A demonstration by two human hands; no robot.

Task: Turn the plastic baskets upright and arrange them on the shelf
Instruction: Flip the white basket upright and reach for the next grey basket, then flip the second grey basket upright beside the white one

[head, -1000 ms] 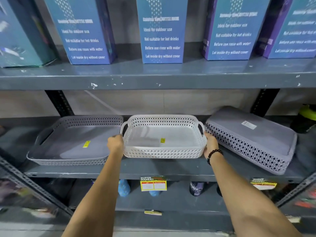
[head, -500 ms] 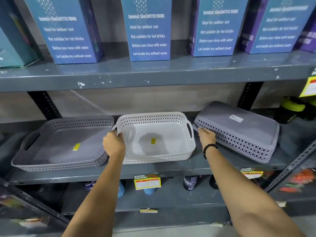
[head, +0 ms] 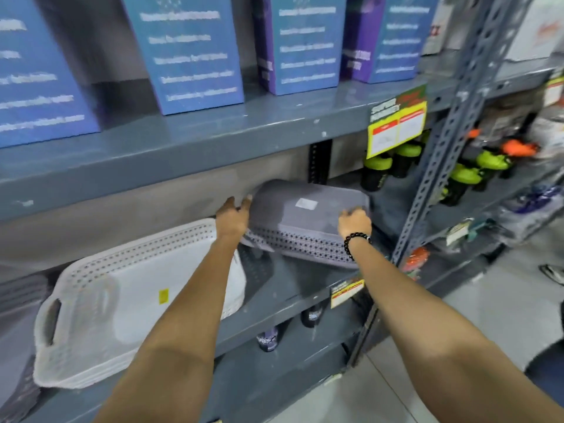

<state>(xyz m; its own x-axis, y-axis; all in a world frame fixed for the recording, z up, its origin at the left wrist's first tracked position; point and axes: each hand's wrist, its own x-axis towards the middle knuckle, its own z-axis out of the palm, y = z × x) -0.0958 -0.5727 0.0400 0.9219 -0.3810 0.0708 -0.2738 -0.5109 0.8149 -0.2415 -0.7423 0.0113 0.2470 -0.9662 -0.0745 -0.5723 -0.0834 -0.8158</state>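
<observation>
A grey plastic basket (head: 308, 215) lies upside down on the grey middle shelf (head: 293, 288), its flat bottom with a white sticker facing up. My left hand (head: 233, 218) touches its left end with fingers spread. My right hand (head: 354, 222), with a black bead bracelet at the wrist, rests on its right part with fingers curled over the top. To the left, a white basket (head: 128, 303) stands upright with a yellow sticker inside. The edge of another grey basket (head: 21, 291) shows at far left.
Blue and purple boxes (head: 189, 53) stand on the upper shelf. A perforated steel post (head: 451, 138) rises just right of the upturned basket. Black bottles with green lids (head: 387, 166) stand behind and to the right. Yellow price tags (head: 396, 126) hang on shelf edges.
Both hands left the white basket and moved right onto the upside-down grey basket. The view swung to the right, so the white basket now sits at lower left.
</observation>
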